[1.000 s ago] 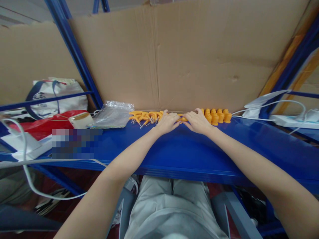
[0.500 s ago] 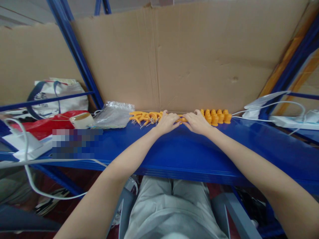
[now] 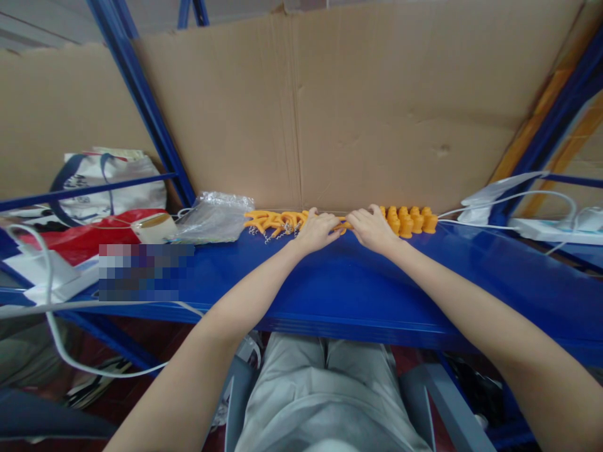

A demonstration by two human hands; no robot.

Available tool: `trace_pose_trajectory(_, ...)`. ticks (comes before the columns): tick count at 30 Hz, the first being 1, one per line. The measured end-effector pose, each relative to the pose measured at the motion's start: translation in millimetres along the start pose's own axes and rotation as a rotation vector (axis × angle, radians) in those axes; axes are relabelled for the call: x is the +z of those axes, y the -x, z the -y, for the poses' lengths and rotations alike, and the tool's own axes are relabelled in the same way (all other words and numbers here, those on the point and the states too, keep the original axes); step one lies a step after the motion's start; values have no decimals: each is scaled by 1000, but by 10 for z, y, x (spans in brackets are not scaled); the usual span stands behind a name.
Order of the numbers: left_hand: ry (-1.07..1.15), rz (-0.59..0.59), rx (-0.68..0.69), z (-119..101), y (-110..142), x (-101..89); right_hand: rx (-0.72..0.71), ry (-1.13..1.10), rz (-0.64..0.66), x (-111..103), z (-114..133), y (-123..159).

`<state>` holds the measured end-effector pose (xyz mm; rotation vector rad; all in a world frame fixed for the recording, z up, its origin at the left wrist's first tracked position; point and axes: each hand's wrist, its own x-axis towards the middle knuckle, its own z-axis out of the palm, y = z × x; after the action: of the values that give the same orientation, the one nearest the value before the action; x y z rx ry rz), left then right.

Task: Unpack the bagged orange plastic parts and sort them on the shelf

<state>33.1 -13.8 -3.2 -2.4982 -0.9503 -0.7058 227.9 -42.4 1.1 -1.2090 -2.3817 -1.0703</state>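
My left hand [image 3: 319,231] and my right hand [image 3: 371,230] meet near the back of the blue shelf. Between their fingertips is a small orange plastic piece [image 3: 343,225], mostly covered by the fingers, so its kind cannot be made out. Fingers of both hands are closed on it. Just left of my left hand lies a row of orange branched plastic pieces [image 3: 268,221] with short metal chains [image 3: 270,238] hanging toward me. Beside my right hand stand several orange knobbed, figure-like pieces [image 3: 411,221] in close rows.
A tall cardboard sheet [image 3: 377,113] rises behind the blue shelf [image 3: 330,289]. Clear plastic bags [image 3: 214,216], a red bag [image 3: 89,238] and a white power strip [image 3: 61,276] lie to the left. White cables [image 3: 475,223] run at right, beside a blue post [image 3: 532,150].
The fingers of my right hand have shifted and bent slightly around the orange piece. My left hand stays almost still, and the rows of orange pieces look the same.
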Motion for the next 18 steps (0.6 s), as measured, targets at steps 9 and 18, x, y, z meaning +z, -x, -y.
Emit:
trace_pose_trajectory(9, 18, -6, -3, 56, 33, 6, -61, -83, 9, 69, -25, 37)
trace_pose_trajectory(18, 14, -14, -16, 26, 3, -3, -18, -30, -44, -28, -34, 3)
